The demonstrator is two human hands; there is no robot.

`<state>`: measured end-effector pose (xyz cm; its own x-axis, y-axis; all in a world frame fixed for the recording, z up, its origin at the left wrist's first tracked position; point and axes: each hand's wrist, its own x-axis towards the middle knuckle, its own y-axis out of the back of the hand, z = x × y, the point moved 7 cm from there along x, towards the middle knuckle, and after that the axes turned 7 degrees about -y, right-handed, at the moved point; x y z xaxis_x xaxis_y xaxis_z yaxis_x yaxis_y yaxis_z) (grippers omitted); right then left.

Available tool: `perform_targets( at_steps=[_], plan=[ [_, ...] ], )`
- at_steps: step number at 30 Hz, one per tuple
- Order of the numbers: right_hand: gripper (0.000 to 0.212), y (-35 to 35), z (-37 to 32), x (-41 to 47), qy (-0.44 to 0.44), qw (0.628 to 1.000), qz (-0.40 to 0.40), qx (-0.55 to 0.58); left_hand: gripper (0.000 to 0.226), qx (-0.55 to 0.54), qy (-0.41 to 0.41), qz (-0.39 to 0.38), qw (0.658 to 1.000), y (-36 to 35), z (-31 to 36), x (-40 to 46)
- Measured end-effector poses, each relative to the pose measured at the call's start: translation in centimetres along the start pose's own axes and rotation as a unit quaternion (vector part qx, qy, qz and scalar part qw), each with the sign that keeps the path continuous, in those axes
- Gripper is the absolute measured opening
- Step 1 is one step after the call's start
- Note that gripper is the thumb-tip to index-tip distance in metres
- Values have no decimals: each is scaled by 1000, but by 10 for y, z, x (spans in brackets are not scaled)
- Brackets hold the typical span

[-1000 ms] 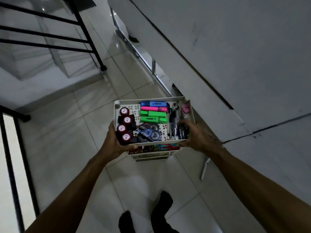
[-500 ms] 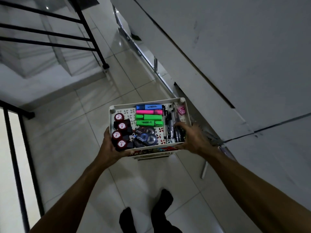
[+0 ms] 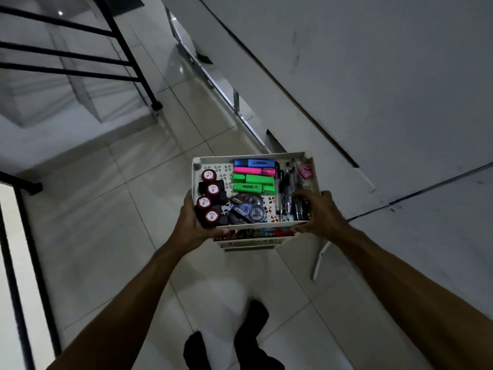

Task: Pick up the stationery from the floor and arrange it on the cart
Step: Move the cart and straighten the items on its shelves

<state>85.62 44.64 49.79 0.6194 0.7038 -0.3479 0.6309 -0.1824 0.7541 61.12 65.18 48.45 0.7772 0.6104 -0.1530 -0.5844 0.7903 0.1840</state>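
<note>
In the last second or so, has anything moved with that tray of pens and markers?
Hardly. The cart sits slightly lower and further left in the picture, though the head camera may have turned. The left hand and right hand grip the near corners as before. The highlighters and pens lie unchanged.

Both arms reaching forward and down, nearly straight. Left hand (image 3: 193, 222) gripping near-left corner of cart (image 3: 250, 157), thumb lying along front edge. Right hand (image 3: 318, 213) gripping near-right corner, fingers curling over rim into top tray.
</note>
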Motion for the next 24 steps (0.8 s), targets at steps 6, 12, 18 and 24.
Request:
perform_targets(
  at_steps=[6, 12, 18, 24],
  plan=[
    [98, 32, 57, -6, -65, 998, 24, -7, 122, -15, 8, -55, 998, -50, 12, 41],
    [95, 58, 110, -20, -127, 989, 74, 19, 120, 13, -27, -155, 987, -105, 40, 93],
    [90, 72, 146, -35, -180, 974, 133, 46, 112, 36, -74, -256, 963, -156, 60, 149],
    [84, 68, 153, -41, -242, 946, 194, 90, 112, 52, -82, -357, 929, -189, 79, 205]
  ],
)
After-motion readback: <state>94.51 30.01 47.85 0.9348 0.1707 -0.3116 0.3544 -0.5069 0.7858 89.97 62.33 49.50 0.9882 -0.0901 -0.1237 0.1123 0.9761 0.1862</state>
